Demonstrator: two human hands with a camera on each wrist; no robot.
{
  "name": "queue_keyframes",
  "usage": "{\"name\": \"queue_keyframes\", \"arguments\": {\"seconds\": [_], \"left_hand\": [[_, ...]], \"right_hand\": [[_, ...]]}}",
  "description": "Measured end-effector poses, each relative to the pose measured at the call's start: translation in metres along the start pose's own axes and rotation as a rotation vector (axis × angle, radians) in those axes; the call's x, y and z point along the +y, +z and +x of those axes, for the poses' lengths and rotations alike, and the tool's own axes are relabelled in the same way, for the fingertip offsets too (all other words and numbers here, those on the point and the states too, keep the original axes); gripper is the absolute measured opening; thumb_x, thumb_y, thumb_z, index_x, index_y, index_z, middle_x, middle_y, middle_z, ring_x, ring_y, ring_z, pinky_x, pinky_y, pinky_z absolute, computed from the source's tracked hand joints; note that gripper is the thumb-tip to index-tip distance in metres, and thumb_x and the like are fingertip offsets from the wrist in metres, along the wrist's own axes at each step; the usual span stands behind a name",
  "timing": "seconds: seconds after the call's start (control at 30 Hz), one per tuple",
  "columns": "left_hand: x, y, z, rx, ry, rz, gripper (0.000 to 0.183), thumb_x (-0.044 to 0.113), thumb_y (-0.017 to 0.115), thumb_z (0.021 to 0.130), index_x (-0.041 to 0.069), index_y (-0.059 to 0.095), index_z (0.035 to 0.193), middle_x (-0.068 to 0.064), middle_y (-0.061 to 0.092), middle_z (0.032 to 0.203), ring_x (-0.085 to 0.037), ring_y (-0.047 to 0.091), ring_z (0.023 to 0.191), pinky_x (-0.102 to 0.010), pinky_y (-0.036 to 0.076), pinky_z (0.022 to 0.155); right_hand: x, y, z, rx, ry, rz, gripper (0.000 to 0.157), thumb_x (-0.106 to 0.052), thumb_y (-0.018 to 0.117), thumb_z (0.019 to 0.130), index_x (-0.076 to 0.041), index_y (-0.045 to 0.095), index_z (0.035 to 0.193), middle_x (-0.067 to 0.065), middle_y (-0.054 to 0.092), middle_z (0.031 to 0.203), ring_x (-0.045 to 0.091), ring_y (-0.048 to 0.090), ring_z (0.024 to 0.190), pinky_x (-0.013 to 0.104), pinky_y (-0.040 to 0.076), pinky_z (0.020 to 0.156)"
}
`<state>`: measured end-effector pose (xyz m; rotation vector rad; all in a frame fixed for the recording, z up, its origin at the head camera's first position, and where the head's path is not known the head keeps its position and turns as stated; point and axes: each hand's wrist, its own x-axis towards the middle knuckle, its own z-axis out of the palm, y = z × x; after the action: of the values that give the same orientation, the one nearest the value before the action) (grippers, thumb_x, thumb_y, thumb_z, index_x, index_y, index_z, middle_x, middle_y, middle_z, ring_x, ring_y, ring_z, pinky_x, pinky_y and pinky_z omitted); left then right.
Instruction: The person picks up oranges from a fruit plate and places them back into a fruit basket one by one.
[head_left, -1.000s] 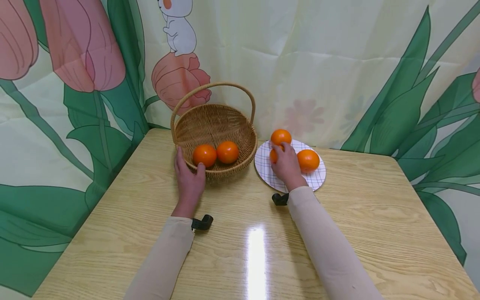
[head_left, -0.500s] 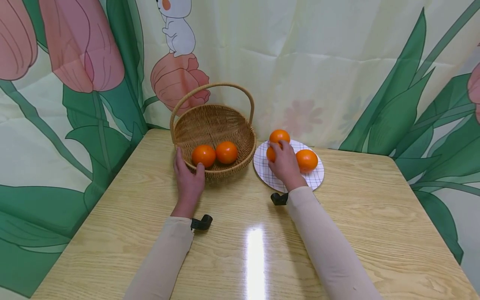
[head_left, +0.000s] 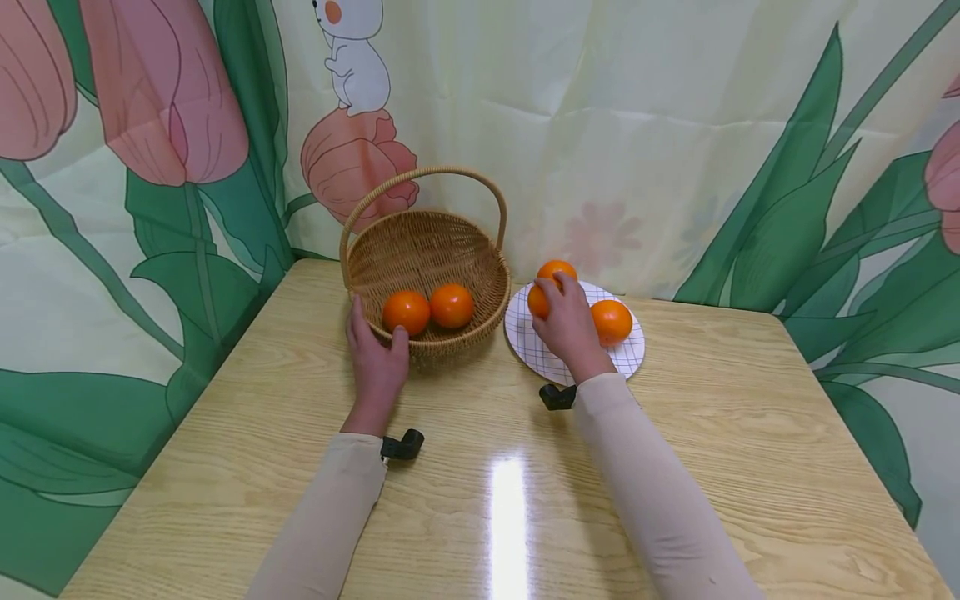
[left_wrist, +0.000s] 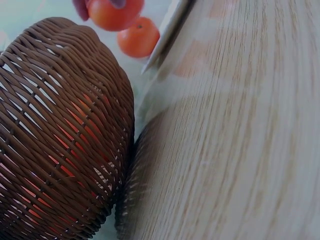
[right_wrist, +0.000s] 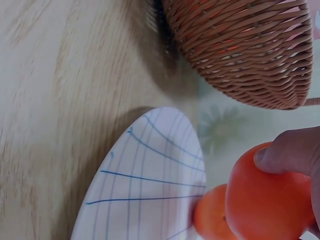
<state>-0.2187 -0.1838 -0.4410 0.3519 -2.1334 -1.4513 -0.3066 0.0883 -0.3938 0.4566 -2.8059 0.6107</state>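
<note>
In the head view, my left hand (head_left: 378, 362) holds the front left rim of a brown wicker basket (head_left: 427, 242), its fingers along the outside and the thumb at the rim. Two oranges, one on the left (head_left: 406, 312) and one on the right (head_left: 452, 306), lie inside. My right hand (head_left: 568, 323) grips another orange (head_left: 537, 302) over a white plate (head_left: 527, 346) with blue grid lines. The thumb (right_wrist: 287, 152) presses on that held orange (right_wrist: 265, 200) in the right wrist view. Behind it sits an orange (head_left: 558, 268); one more (head_left: 611, 322) lies on the plate's right side.
Basket and plate stand side by side near the back of a wooden table (head_left: 450, 500). The basket's tall handle (head_left: 450, 170) arches over its opening. A curtain (head_left: 637, 167) printed with flowers hangs close behind the table edge.
My right hand has shifted slightly left and up with the orange in its grip, which shows more beside the fingers. The left hand and the basket stay in place.
</note>
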Motion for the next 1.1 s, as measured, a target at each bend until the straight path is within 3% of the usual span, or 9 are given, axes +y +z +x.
{"name": "queue_keyframes", "arguments": {"seconds": [0.53, 1.1], "left_hand": [[0.002, -0.002, -0.001, -0.005, -0.015, 0.0, 0.083, 0.028, 0.057, 0.089, 0.027, 0.008, 0.156, -0.001, 0.011, 0.161, -0.027, 0.018, 0.147, -0.053, 0.021, 0.117], [0.002, -0.001, -0.002, -0.011, -0.011, 0.0, 0.083, 0.029, 0.057, 0.089, 0.026, 0.009, 0.156, -0.003, 0.011, 0.162, -0.028, 0.018, 0.147, -0.054, 0.021, 0.117]], "right_hand": [[-0.013, -0.012, -0.002, 0.137, -0.11, 0.043, 0.054, -0.012, 0.072, 0.08, -0.009, 0.055, 0.131, 0.02, 0.04, 0.142, 0.04, 0.039, 0.129, 0.052, 0.038, 0.107], [-0.036, -0.029, -0.006, 0.18, -0.145, 0.062, 0.056, -0.012, 0.073, 0.081, -0.013, 0.053, 0.134, 0.017, 0.037, 0.145, 0.038, 0.039, 0.131, 0.051, 0.044, 0.103]]}}
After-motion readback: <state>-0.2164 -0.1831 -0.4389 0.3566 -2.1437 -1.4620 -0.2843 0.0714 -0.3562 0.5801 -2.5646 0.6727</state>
